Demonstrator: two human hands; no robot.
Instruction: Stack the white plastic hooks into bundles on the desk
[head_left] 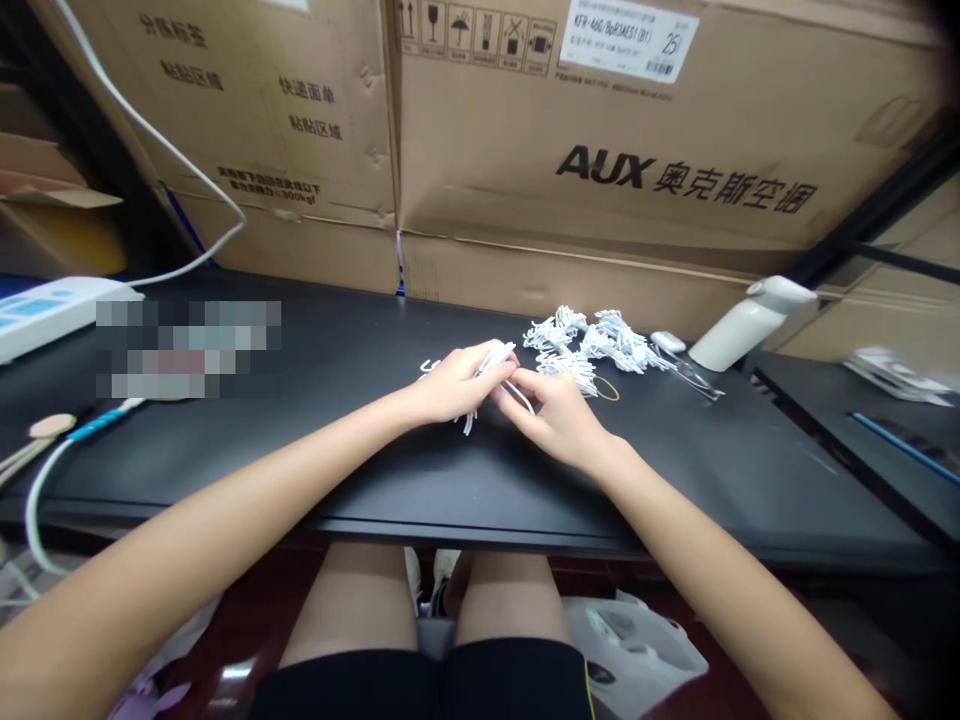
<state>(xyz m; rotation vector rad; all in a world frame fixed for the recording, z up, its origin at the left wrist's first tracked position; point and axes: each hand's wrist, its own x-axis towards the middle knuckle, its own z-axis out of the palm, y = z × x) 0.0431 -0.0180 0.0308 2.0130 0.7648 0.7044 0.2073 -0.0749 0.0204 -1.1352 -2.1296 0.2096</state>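
Note:
My left hand (461, 385) is closed around a small bunch of white hooks (493, 358), whose ends stick out above and below the fingers. My right hand (551, 408) meets it from the right, its fingertips pinching a white piece (517, 396) beside the bunch. A pile of similar white hooks (566, 368) lies on the black table (450, 490), just behind my right hand. Next to the pile is a yellow rubber band (609, 390). One loose white hook (429, 367) shows at the left of my left hand.
A white bottle (742, 325) leans at the right, near a small white case (667, 342). Large cardboard boxes (510, 150) stand along the back. At the left are a white power strip (60, 310) and cables. A plastic bag (637, 650) lies below the table.

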